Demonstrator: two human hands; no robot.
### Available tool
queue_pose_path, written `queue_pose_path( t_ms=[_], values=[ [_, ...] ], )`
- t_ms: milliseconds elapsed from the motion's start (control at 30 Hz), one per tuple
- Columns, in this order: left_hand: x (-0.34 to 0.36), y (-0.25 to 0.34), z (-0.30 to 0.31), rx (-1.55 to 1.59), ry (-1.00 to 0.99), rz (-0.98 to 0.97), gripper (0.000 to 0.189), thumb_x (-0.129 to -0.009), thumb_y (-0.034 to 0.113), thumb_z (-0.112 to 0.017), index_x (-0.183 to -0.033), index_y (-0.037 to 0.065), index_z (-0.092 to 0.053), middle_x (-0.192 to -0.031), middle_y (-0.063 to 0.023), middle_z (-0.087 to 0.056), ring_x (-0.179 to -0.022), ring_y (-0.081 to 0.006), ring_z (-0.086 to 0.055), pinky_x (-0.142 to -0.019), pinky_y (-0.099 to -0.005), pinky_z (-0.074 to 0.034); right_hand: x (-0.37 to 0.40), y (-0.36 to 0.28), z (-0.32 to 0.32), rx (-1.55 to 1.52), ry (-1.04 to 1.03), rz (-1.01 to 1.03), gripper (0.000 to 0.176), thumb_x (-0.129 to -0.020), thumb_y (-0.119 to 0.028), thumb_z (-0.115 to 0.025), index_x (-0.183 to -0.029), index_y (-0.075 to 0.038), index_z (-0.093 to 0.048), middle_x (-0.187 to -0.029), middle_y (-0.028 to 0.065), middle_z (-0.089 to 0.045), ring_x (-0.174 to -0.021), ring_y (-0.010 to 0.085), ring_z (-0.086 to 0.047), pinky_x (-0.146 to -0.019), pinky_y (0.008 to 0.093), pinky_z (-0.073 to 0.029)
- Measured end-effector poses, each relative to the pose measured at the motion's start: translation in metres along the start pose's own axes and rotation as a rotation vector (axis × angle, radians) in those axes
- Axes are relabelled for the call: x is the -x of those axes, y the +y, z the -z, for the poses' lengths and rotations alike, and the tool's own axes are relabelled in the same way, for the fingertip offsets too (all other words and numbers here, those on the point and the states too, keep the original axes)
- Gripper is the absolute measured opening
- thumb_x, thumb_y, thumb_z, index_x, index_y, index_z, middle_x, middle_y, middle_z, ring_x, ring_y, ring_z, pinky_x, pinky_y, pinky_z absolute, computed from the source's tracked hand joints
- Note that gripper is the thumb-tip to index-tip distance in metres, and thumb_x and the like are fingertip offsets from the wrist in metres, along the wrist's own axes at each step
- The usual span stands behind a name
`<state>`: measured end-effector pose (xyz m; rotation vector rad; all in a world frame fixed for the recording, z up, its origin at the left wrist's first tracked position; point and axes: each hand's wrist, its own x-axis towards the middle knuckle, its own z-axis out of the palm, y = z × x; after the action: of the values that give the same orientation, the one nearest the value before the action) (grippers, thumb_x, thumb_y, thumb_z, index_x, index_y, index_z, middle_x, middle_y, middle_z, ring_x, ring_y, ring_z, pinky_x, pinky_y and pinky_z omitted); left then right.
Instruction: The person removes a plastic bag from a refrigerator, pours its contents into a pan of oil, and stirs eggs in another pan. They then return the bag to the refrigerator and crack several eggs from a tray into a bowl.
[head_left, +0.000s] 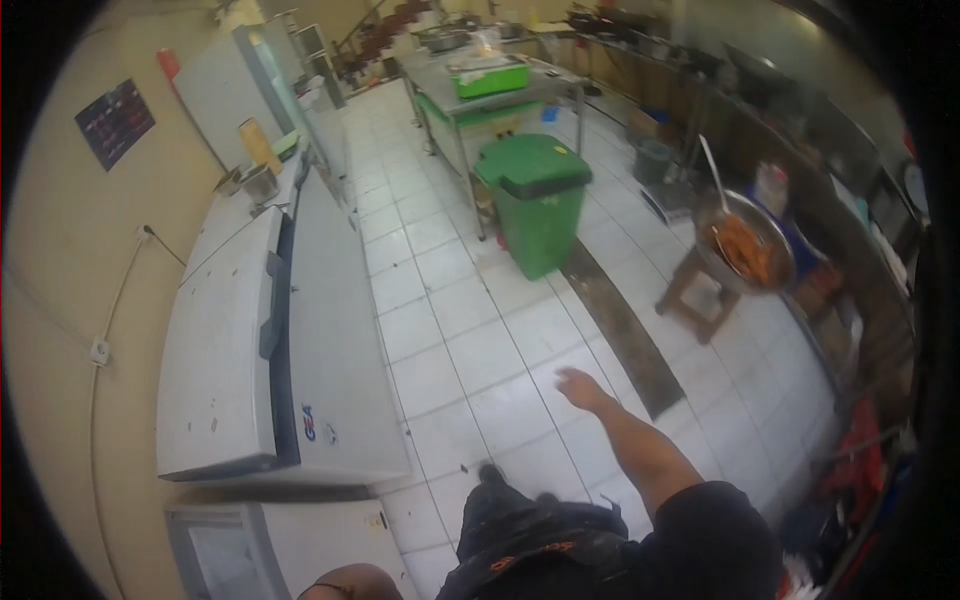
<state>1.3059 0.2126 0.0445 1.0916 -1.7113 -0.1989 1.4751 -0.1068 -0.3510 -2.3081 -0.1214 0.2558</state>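
Note:
My right hand [578, 388] hangs in front of me over the white tiled floor [470, 340], holding nothing that I can see. Its fingers look loosely apart, though slightly blurred. The nearest thing to it is a dark strip [625, 325] set in the floor. Of my left arm only a bit with a thin band round it shows at the bottom edge; the left hand itself is out of frame. To the left stands a white chest freezer [340, 330] with its lid down.
Ahead stands a green lidded bin [540, 205] beside a metal table [550, 88] bearing a green crate [490, 78]. On the right, a large metal bowl [785, 262] of orange food with a ladle sits on a wooden stool [690, 300]. A second, lower freezer [330, 545] is near my left.

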Motion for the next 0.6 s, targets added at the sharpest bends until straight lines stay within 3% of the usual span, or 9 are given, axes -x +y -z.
queue_pose_path(
  t_ms=[100,167,200,233,300,333,400,433,600],
  values=[
    [0.045,-0.027,0.083,-0.041,0.045,0.050,0.058,-0.076,0.059,-0.049,-0.098,0.007,-0.061,-0.102,-0.0108,-0.056,-0.081,-0.0171,-0.052,-0.060,-0.0337,-0.033,-0.139,-0.155,0.031,-0.353,-0.113,0.122,0.036,-0.080,-0.021,-0.056,-0.110,-0.003,-0.052,-0.099,0.0155,-0.059,-0.092,0.0217,-0.056,-0.080,0.0295,-0.043],
    [0.080,-0.054,0.137,0.051,0.137,0.140,0.055,-0.077,0.060,-0.048,-0.102,0.013,-0.059,-0.102,-0.0059,-0.056,-0.083,-0.0178,-0.052,-0.061,-0.0347,-0.033,-0.203,-0.166,0.021,-0.337,-0.098,0.211,0.035,-0.081,-0.022,-0.054,-0.110,-0.003,-0.052,-0.097,0.0149,-0.059,-0.087,0.0217,-0.057,-0.075,0.0301,-0.044],
    [0.080,-0.069,0.177,0.081,0.075,0.163,0.042,-0.082,0.044,-0.046,-0.098,0.007,-0.059,-0.097,-0.0086,-0.056,-0.080,-0.0197,-0.051,-0.064,-0.0347,-0.036,-0.232,-0.168,0.022,-0.321,-0.083,0.254,0.034,-0.082,-0.022,-0.054,-0.110,-0.002,-0.052,-0.095,0.0147,-0.060,-0.085,0.0218,-0.057,-0.073,0.0304,-0.044],
    [0.080,-0.085,0.217,0.108,0.013,0.187,0.031,-0.087,0.028,-0.045,-0.094,0.001,-0.058,-0.092,-0.0114,-0.057,-0.077,-0.0216,-0.051,-0.068,-0.0347,-0.039,-0.254,-0.149,0.017,-0.076,-0.013,0.203,0.039,-0.081,-0.024,-0.054,-0.113,-0.003,-0.051,-0.104,0.0167,-0.058,-0.096,0.0271,-0.056,-0.082,0.0324,-0.043],
    [0.094,-0.128,0.285,0.128,0.036,0.114,0.029,-0.087,0.028,-0.045,-0.092,0.002,-0.058,-0.091,-0.0113,-0.056,-0.078,-0.0225,-0.050,-0.066,-0.0342,-0.038,-0.299,-0.004,-0.037,0.299,-0.102,0.154,0.035,-0.085,-0.028,-0.045,-0.105,-0.002,-0.055,-0.115,0.0184,-0.051,-0.110,0.0314,-0.046,-0.095,0.0365,-0.034],
    [0.100,-0.148,0.314,0.149,0.056,0.089,0.029,-0.087,0.028,-0.045,-0.091,0.003,-0.058,-0.091,-0.0113,-0.055,-0.078,-0.0230,-0.049,-0.066,-0.0339,-0.037,-0.278,0.006,-0.020,0.109,-0.202,-0.007,0.050,-0.082,-0.037,-0.047,-0.118,-0.002,-0.047,-0.123,0.0179,-0.046,-0.118,0.0285,-0.040,-0.099,0.0337,-0.030],
    [0.103,-0.189,0.374,0.105,0.009,0.069,0.027,-0.086,0.026,-0.045,-0.090,0.002,-0.058,-0.093,-0.0109,-0.055,-0.079,-0.0238,-0.050,-0.066,-0.0348,-0.037,-0.228,0.087,-0.024,0.222,-0.385,-0.519,0.045,-0.082,-0.037,-0.046,-0.114,-0.006,-0.052,-0.119,0.0172,-0.049,-0.114,0.0293,-0.043,-0.098,0.0387,-0.031],
    [0.105,-0.210,0.405,0.080,-0.021,0.059,0.027,-0.086,0.025,-0.045,-0.090,0.002,-0.058,-0.094,-0.0107,-0.055,-0.080,-0.0242,-0.050,-0.066,-0.0353,-0.037,-0.198,0.127,-0.033,0.448,-0.442,-0.519,0.043,-0.081,-0.036,-0.046,-0.111,-0.007,-0.055,-0.118,0.0169,-0.050,-0.112,0.0291,-0.045,-0.096,0.0408,-0.032],
    [0.142,-0.314,0.565,0.092,-0.196,0.039,0.024,-0.086,0.024,-0.048,-0.089,0.002,-0.058,-0.091,-0.0070,-0.056,-0.083,-0.0239,-0.051,-0.066,-0.0360,-0.037,-0.241,0.115,0.004,0.532,-0.813,-0.760,0.038,-0.080,-0.031,-0.047,-0.107,-0.006,-0.055,-0.115,0.0183,-0.051,-0.109,0.0309,-0.046,-0.093,0.0413,-0.034]
  ],
)
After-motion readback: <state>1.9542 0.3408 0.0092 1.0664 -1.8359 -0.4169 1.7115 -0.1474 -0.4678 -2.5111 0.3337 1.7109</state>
